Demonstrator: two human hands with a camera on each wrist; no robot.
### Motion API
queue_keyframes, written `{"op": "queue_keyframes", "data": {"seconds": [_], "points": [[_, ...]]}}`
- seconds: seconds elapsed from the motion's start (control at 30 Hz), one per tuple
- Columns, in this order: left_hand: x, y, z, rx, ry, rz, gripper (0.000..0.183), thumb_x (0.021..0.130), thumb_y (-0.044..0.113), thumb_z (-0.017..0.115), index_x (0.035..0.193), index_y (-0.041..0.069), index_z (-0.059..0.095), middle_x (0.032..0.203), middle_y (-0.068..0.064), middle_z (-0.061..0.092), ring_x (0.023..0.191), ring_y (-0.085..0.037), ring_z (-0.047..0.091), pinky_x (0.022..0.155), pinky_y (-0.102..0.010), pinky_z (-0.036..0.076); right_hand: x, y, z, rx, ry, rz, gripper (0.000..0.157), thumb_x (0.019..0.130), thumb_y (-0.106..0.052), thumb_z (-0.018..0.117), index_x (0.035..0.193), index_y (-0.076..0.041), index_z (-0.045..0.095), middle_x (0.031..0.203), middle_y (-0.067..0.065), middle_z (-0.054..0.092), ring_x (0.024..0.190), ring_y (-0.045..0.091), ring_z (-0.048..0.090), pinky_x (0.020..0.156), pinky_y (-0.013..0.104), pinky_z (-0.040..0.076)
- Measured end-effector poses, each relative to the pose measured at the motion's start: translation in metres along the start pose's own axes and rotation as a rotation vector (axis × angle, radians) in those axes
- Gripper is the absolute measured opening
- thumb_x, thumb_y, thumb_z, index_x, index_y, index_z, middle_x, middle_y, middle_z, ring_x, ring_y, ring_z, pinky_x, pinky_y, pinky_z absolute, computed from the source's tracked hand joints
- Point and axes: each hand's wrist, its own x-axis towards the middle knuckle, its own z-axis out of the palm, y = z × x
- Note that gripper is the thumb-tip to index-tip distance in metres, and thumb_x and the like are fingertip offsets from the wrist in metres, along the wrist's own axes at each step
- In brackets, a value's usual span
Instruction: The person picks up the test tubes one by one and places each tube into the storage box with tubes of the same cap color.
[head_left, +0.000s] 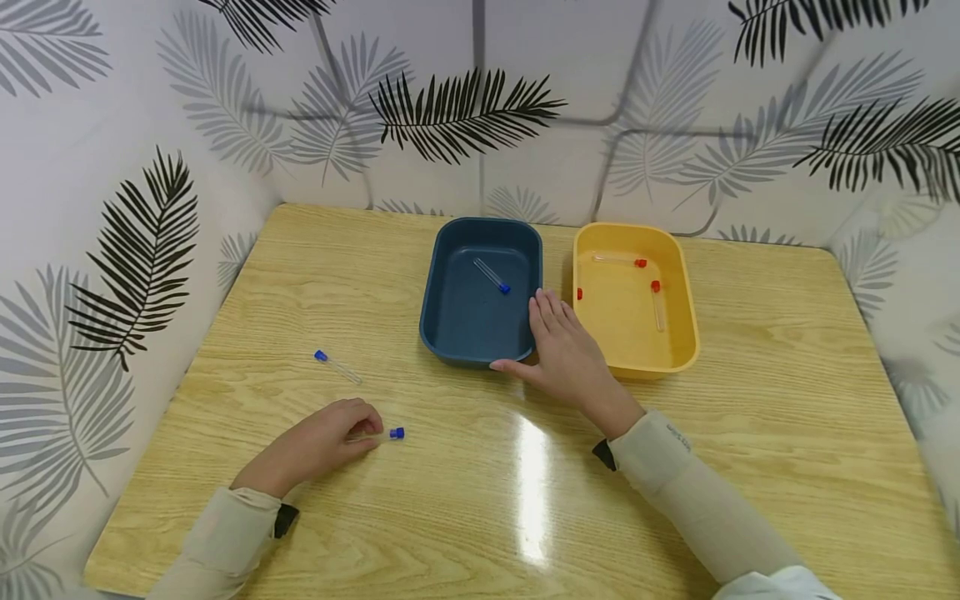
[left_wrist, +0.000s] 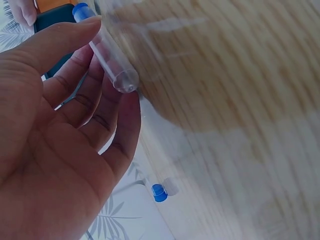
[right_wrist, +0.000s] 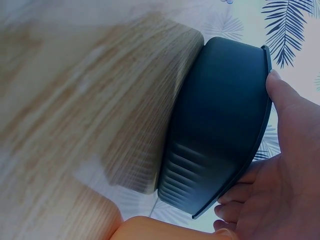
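My left hand (head_left: pixel 322 446) pinches a clear test tube with a blue cap (head_left: pixel 397 433) between thumb and fingers, low over the table. In the left wrist view the tube (left_wrist: pixel 112 62) lies between the thumb and the fingers, its rounded end towards the camera. Farther from me on the left, another blue-capped test tube (head_left: pixel 341 368) lies on the table. My right hand (head_left: pixel 567 358) rests on the near right corner of the dark blue tray (head_left: pixel 480 333), fingers extended along the right rim and thumb at the front rim. One blue-capped tube (head_left: pixel 491 275) lies inside that tray.
Right of the blue tray stands a yellow tray (head_left: pixel 615 337). Inside it are red-capped tubes (head_left: pixel 658 308), one of them mostly hidden by the left wall. A patterned cloth (head_left: pixel 525 183) hangs behind the wooden table (head_left: pixel 765 400).
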Motion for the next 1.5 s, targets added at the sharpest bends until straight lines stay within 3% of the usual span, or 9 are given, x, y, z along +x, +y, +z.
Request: {"op": "queue_keyframes", "data": {"seconds": [0.4,0.63,0.9,1.17,1.3,1.5], "points": [[0.006,0.009,-0.003,-0.085,0.022,0.061,0.01,0.091,0.021,0.061,0.102,0.019,0.059,0.092,0.011,0.056,0.082,-0.007,0.053,0.073,-0.027,0.048,-0.001,0.001,0.0,0.005,0.005,-0.005,0.113,0.075,-0.082,0.034,0.146,0.004,0.016,0.153,0.018,0.009,0.141,0.026,0.001,0.113,0.04,0.007],[0.014,0.021,-0.01,-0.174,0.074,0.094,0.013,0.091,0.02,0.061,0.104,0.018,0.059,0.096,0.011,0.057,0.084,-0.007,0.054,0.075,-0.028,0.049,-0.001,0.001,0.001,0.003,0.018,-0.014,0.113,0.075,-0.082,0.034,0.146,0.004,0.017,0.152,0.018,0.011,0.141,0.027,0.002,0.113,0.039,0.007],[0.03,0.04,-0.023,-0.275,0.169,0.132,0.015,0.091,0.017,0.061,0.104,0.011,0.061,0.095,0.008,0.06,0.083,-0.007,0.057,0.076,-0.028,0.05,0.0,0.002,0.002,0.003,0.022,-0.011,0.114,0.075,-0.083,0.033,0.146,0.004,0.016,0.152,0.018,0.01,0.141,0.026,0.002,0.113,0.039,0.007],[0.049,0.062,-0.038,-0.381,0.259,0.15,0.016,0.092,0.021,0.059,0.106,0.014,0.062,0.098,0.004,0.063,0.085,-0.009,0.058,0.077,-0.028,0.051,0.0,0.001,0.001,0.0,0.015,-0.01,0.114,0.074,-0.084,0.031,0.146,0.005,0.016,0.152,0.018,0.01,0.141,0.027,0.003,0.113,0.039,0.007],[0.06,0.072,-0.044,-0.413,0.284,0.147,0.016,0.092,0.022,0.059,0.107,0.015,0.061,0.098,0.006,0.062,0.087,-0.009,0.058,0.076,-0.028,0.051,0.0,0.001,0.0,0.002,0.022,-0.011,0.114,0.074,-0.084,0.031,0.145,0.005,0.018,0.152,0.019,0.012,0.141,0.028,0.004,0.113,0.039,0.007],[0.076,0.081,-0.053,-0.476,0.303,0.135,0.02,0.093,0.024,0.059,0.109,0.012,0.06,0.101,-0.001,0.062,0.09,-0.012,0.058,0.077,-0.028,0.051,-0.001,0.001,0.0,0.012,0.036,-0.014,0.114,0.075,-0.083,0.034,0.145,0.005,0.019,0.152,0.019,0.013,0.14,0.028,0.005,0.113,0.039,0.008]]}}
